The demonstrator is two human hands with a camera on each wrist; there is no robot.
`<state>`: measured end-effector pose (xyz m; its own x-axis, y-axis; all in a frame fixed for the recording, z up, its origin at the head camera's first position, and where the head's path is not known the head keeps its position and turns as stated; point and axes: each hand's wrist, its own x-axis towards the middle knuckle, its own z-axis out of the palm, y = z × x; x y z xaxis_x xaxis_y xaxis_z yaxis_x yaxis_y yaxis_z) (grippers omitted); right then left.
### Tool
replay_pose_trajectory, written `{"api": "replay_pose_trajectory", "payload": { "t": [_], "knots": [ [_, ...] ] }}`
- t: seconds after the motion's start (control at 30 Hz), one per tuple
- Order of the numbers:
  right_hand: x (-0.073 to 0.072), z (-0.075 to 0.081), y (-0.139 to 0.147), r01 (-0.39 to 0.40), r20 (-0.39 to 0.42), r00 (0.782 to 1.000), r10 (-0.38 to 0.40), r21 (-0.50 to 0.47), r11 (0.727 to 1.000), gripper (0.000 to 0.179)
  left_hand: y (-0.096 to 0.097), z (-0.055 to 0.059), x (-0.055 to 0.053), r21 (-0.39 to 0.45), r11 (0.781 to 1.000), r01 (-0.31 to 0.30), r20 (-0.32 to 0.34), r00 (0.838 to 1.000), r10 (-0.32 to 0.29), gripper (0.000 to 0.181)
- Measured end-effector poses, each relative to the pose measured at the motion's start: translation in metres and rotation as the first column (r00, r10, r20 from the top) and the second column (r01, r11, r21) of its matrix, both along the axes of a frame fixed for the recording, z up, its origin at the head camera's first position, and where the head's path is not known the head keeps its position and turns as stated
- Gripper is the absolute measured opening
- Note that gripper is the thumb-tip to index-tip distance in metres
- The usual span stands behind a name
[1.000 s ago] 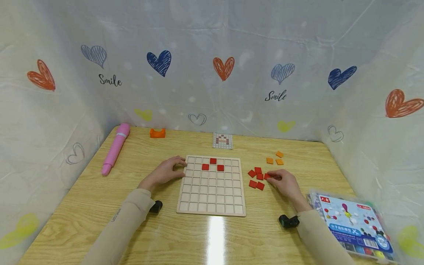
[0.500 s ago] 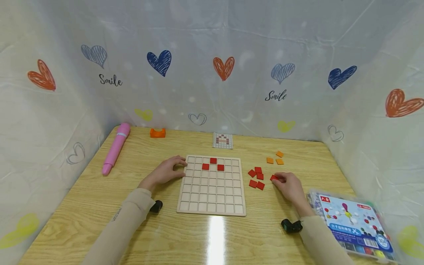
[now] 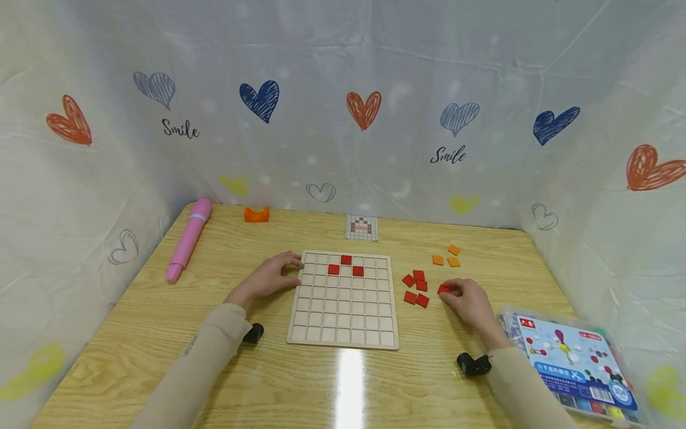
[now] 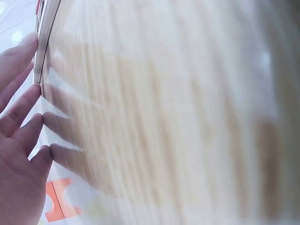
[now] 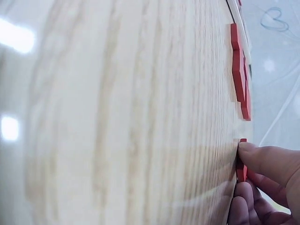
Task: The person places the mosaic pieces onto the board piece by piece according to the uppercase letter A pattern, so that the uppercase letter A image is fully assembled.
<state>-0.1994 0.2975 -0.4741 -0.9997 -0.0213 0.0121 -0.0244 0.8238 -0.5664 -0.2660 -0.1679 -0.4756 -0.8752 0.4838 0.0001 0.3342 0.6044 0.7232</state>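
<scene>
Our right hand (image 3: pixel 469 301) has drawn its pinched red tile (image 3: pixel 443 289) farther right of the board (image 3: pixel 344 306); we should keep it level, our left hand (image 3: pixel 270 276) (fingers relaxed) touching the board.

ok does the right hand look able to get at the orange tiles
Probably yes: the orange tiles lie just beyond the right hand with nothing visible in between, though it pinches a red tile.
</scene>
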Motion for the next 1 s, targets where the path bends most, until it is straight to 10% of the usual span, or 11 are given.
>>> {"api": "replay_pose_trajectory", "payload": {
  "t": [1.0],
  "knots": [
    [-0.014,0.037,-0.092,-0.082,0.054,0.994,0.097,-0.233,0.969,0.033,0.000,-0.006,-0.004,-0.003,1.000,-0.002,-0.002,1.000,0.002,0.035]
  ]
}}
